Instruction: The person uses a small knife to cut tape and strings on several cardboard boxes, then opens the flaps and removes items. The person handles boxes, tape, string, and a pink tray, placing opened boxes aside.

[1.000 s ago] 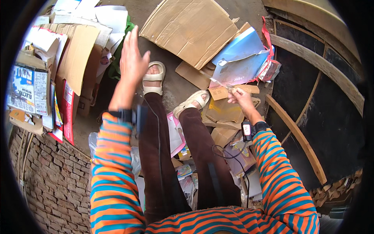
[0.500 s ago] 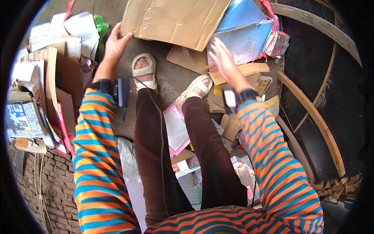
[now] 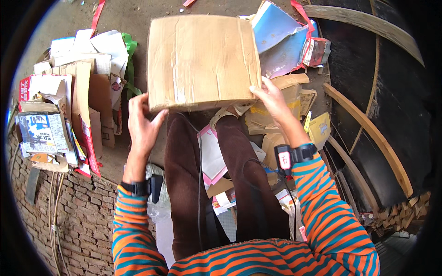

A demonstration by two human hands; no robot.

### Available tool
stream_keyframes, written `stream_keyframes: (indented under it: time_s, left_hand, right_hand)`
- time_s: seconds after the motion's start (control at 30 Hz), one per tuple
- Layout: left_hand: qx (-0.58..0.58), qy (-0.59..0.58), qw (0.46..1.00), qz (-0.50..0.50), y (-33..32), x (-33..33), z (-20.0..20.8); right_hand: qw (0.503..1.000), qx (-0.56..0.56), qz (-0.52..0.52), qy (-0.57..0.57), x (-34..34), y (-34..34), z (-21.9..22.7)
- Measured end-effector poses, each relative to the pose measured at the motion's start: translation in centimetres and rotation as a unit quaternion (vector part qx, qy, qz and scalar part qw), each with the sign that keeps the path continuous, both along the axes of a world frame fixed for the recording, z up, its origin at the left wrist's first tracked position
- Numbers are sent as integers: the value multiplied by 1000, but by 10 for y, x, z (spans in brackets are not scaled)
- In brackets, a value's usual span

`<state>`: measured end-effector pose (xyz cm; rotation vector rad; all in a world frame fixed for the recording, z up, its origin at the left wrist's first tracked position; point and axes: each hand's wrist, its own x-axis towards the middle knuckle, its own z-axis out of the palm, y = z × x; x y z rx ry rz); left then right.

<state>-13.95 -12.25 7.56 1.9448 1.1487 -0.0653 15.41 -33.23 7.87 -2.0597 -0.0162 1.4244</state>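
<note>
A brown cardboard box point(image 3: 205, 60), creased and with a strip of clear tape, is held up in front of my legs. I cannot tell whether it is folded flat. My left hand point(image 3: 143, 123) is at its near left corner, fingers against the side and thumb beneath the near edge. At the near right corner, my right hand point(image 3: 272, 99) pinches the cardboard, thumb on top and fingers partly hidden. The box covers most of my shoes.
Left of me stands a stack of folded cardboard and paper point(image 3: 87, 96), beside a brick surface point(image 3: 87, 216). Blue sheets point(image 3: 281, 41) tied with red ribbon lie at the far right. Flattened cardboard point(image 3: 271, 119) lies below them. Curved wooden strips point(image 3: 368, 133) cross a black panel on the right.
The box has come nearer and turned straighter. My right hand has moved from the blue sheets onto its near right corner. My left hand has come lower with the box.
</note>
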Motion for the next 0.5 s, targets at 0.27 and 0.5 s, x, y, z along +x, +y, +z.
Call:
stream_keyframes:
  time_s: [0.27,0.5]
  left_hand:
    - [-169,-42,966,190,54,58,-14]
    - [-99,-86,982,139,86,101,-42]
  right_hand:
    - [933,-1,212,-291,35,60,4]
    - [902,-45,196,-383,39,62,-10]
